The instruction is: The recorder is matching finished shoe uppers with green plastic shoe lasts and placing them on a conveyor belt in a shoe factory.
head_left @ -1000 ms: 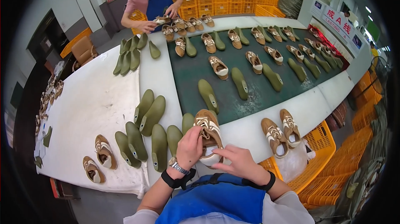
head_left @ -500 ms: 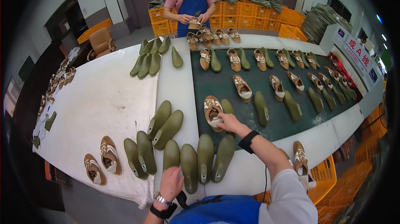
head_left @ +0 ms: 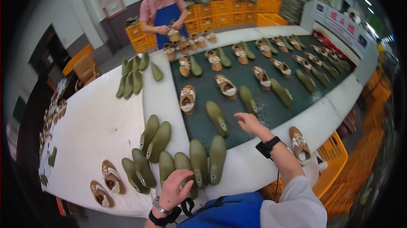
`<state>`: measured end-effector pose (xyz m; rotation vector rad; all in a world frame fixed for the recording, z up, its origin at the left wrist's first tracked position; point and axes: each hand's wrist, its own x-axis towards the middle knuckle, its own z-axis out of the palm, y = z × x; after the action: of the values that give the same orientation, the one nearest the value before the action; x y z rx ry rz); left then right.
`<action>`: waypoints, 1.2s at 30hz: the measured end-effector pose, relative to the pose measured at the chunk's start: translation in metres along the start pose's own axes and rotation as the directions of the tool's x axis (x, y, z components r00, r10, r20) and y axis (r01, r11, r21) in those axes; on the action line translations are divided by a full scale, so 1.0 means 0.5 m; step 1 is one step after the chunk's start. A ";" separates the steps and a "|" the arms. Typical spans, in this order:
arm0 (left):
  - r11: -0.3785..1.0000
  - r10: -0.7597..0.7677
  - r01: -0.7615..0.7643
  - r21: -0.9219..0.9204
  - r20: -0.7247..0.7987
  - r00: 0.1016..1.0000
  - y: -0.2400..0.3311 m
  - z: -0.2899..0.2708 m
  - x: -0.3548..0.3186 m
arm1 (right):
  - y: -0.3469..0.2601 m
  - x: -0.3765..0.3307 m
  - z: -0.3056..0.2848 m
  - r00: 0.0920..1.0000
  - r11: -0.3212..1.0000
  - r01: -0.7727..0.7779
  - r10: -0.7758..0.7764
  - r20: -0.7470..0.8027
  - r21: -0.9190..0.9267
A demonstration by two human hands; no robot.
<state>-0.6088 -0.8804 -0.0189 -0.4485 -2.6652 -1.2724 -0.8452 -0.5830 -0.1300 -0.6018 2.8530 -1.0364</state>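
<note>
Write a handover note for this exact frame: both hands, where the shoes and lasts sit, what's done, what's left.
Left hand: open, on the near row of olive lasts at the table edge.
Right hand: open, empty, over the green belt, beside a bare last.
Done: lasted tan shoes lie on the belt among bare lasts.
Left: the near lasts are bare; two tan uppers lie at the left.

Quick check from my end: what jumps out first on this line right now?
The dark green conveyor belt stands out first, dotted with brown shoes and olive shoe lasts. More lasts sit on the white table, under the left hand. The right hand hovers open over the belt.
</note>
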 end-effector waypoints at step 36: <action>0.697 0.511 -0.707 0.119 0.609 0.606 0.230 0.428 -0.083 | 0.254 -1.710 -0.390 0.368 0.022 -0.925 0.304 -0.879 -0.380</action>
<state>-0.5334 -0.6538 -0.0798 -1.7138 -2.6035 -0.4642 -0.1332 -0.0555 -0.1326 1.4518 3.1528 0.7601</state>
